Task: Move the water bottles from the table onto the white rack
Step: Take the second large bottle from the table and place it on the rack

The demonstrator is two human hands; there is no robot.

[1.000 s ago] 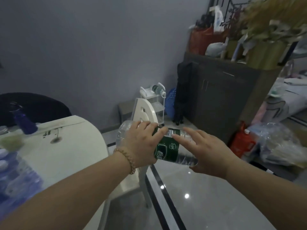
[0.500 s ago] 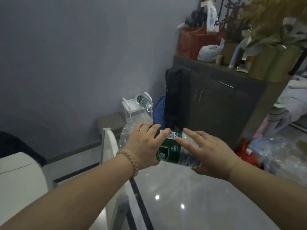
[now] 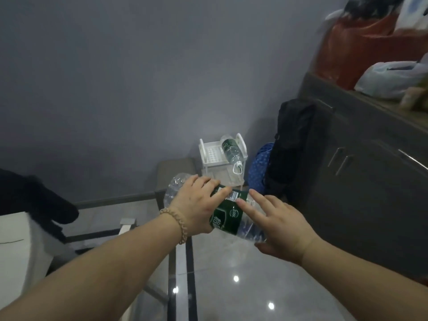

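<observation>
I carry a large clear water bottle point(image 3: 228, 215) with a dark green label, lying sideways in mid-air over the floor. My left hand point(image 3: 196, 207) grips its middle from above, fingers curled over the label. Against the bottle's right end lies my right hand point(image 3: 275, 224): thumb beneath, fingers fairly straight on top. The white rack point(image 3: 212, 156) stands on the floor by the grey wall, beyond my hands. A second green-labelled bottle point(image 3: 230, 151) lies on the rack's top tier, its cap end sticking out over the front edge.
A dark cabinet point(image 3: 370, 181) runs along the right, with bags on top. A black bag point(image 3: 291, 144) and a blue dotted bag point(image 3: 260, 167) lean beside the rack. The white table's edge point(image 3: 16, 246) and a dark chair back point(image 3: 34, 200) are at left. Glossy tiled floor lies ahead.
I have moved toward the rack with the bottle in both hands. The rack has grown larger and nearer the centre; the table has slid off to the left.
</observation>
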